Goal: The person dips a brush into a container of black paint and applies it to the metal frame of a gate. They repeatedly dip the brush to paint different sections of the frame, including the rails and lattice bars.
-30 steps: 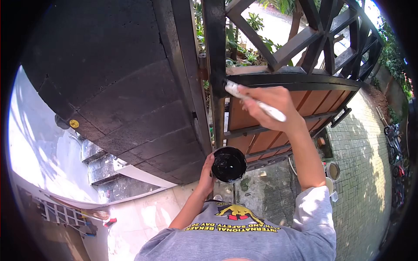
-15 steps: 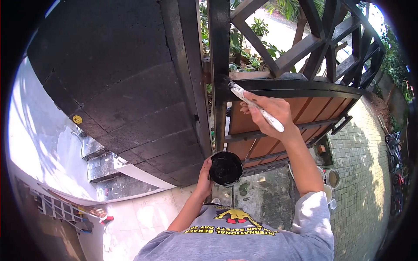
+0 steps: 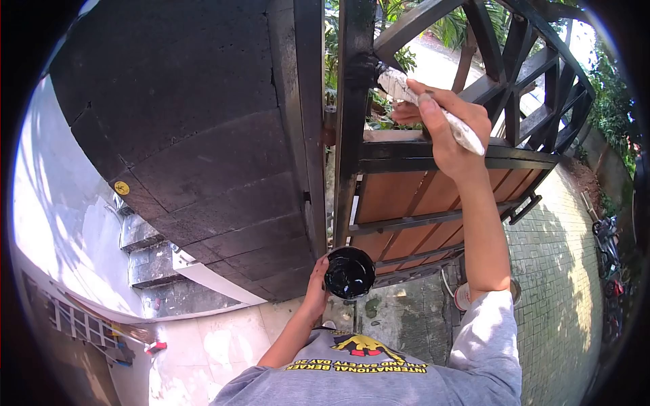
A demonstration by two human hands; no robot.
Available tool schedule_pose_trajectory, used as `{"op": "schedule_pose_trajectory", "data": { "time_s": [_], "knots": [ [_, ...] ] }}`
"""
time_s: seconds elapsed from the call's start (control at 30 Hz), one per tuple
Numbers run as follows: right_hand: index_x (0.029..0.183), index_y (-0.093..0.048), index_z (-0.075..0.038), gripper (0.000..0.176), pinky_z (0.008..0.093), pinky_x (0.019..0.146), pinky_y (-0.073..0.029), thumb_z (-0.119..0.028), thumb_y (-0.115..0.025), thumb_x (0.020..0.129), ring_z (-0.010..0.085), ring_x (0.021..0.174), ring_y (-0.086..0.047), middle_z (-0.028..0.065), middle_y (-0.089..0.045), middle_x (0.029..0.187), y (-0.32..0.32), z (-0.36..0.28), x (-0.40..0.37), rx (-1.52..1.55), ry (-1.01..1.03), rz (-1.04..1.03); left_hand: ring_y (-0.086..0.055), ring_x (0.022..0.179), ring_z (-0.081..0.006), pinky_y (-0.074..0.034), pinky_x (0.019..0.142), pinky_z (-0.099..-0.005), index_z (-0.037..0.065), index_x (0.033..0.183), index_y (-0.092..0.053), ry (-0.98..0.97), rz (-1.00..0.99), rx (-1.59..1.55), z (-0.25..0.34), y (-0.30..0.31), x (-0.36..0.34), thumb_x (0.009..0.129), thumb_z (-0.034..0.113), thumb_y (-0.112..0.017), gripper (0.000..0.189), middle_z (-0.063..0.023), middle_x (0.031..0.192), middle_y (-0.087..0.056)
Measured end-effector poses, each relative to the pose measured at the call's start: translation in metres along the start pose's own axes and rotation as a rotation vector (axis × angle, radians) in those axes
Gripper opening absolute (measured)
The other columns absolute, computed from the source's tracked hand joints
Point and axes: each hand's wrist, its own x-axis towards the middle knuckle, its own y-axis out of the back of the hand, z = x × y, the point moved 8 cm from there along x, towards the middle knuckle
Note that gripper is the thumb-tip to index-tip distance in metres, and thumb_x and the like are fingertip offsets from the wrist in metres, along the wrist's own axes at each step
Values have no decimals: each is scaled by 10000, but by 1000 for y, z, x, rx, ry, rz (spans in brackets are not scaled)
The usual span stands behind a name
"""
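My right hand (image 3: 450,128) grips a paint-smeared white brush (image 3: 433,108), its bristle end against the black vertical post (image 3: 355,115) of a metal gate. The gate has a black lattice top (image 3: 501,61) and orange-brown panels (image 3: 406,196) below. My left hand (image 3: 317,277) holds a round tub of black paint (image 3: 349,273) low in front of the post, its open top facing me. I wear a grey printed shirt (image 3: 379,372).
A dark stone-block pillar (image 3: 196,135) stands left of the gate, with a white wall (image 3: 61,223) and a ladder (image 3: 88,328) further left. Paving bricks (image 3: 562,284) spread to the right. A paint can (image 3: 464,296) sits on the ground behind my right arm. Plants show through the lattice.
My right hand has lifted the brush from the gate's horizontal rail up to the post's upper part. The tub in my left hand has stayed about where it was.
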Motion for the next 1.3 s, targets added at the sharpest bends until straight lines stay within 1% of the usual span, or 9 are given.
{"op": "schedule_pose_trajectory", "data": {
  "time_s": [0.1, 0.23, 0.33, 0.47, 0.6, 0.73, 0.87, 1.0, 1.3],
  "knots": [
    [1167, -714, 113, 304, 312, 712, -637, -149, -646, 1031, 198, 782, -771, 178, -773, 867, 2, 1, 9, 14, -225, -294, -595, 1312, -185, -530, 1038, -383, 154, 1517, -459, -12, -20, -25, 8, -3, -2, 1083, 467, -503, 537, -48, 1421, -608],
    [1136, -724, 106, 368, 315, 691, -640, -237, -626, 1046, 218, 757, -768, 179, -760, 855, 24, -15, 28, 121, -149, 131, -588, 1324, -193, -515, 1074, -391, 153, 1515, -459, -30, -26, -20, 10, 2, 2, 1085, 483, -499, 543, -56, 1437, -597],
    [1183, -709, 102, 367, 320, 707, -639, -228, -621, 1049, 234, 779, -770, 193, -759, 883, 13, -9, 25, -49, -391, -379, -585, 1329, -195, -507, 1089, -397, 149, 1513, -458, -14, -46, -33, 10, 1, 3, 1087, 489, -496, 547, -61, 1440, -593],
    [1184, -707, 102, 357, 307, 690, -634, -216, -625, 1045, 227, 750, -761, 190, -753, 897, 27, -25, 36, 85, -91, 100, -594, 1314, -186, -520, 1068, -389, 142, 1508, -463, -10, -49, -22, 13, -1, 6, 1089, 485, -497, 542, -58, 1426, -601],
    [1220, -697, 98, 371, 305, 682, -632, -223, -625, 1048, 226, 777, -766, 195, -751, 905, 15, -23, 39, 26, -193, -263, -616, 1272, -169, -547, 1009, -364, 141, 1499, -477, 16, -53, -17, 12, -3, 7, 1092, 472, -496, 525, -44, 1405, -614],
    [1198, -719, 68, 358, 308, 651, -625, -241, -625, 1043, 219, 713, -753, 176, -744, 856, 21, -45, 58, 61, 38, 169, -625, 1250, -160, -553, 985, -348, 143, 1496, -485, 63, -37, 5, 12, -2, 7, 1093, 456, -504, 510, -37, 1397, -620],
    [1211, -725, 50, 357, 307, 641, -614, -243, -628, 1033, 207, 686, -746, 175, -747, 825, 11, -34, 65, -75, -226, -193, -619, 1272, -175, -546, 1013, -367, 141, 1500, -476, 36, -65, -13, 14, 3, 8, 1092, 454, -506, 515, -46, 1405, -616],
    [1162, -739, 33, 315, 295, 620, -600, -230, -620, 1035, 183, 678, -735, 143, -741, 818, 21, -56, 87, 69, 51, 149, -607, 1303, -196, -538, 1048, -385, 141, 1514, -450, 36, -64, -25, 22, 6, 4, 1090, 470, -502, 539, -62, 1419, -607],
    [1118, -716, 74, 359, 293, 540, -587, -236, -550, 1046, 176, 591, -706, 141, -724, 763, 23, -56, 112, -74, 75, 117, -613, 1303, -206, -543, 1048, -405, 142, 1504, -452, 20, -94, -28, 27, 20, 8, 1099, 477, -470, 526, -73, 1426, -603]
  ]
}}
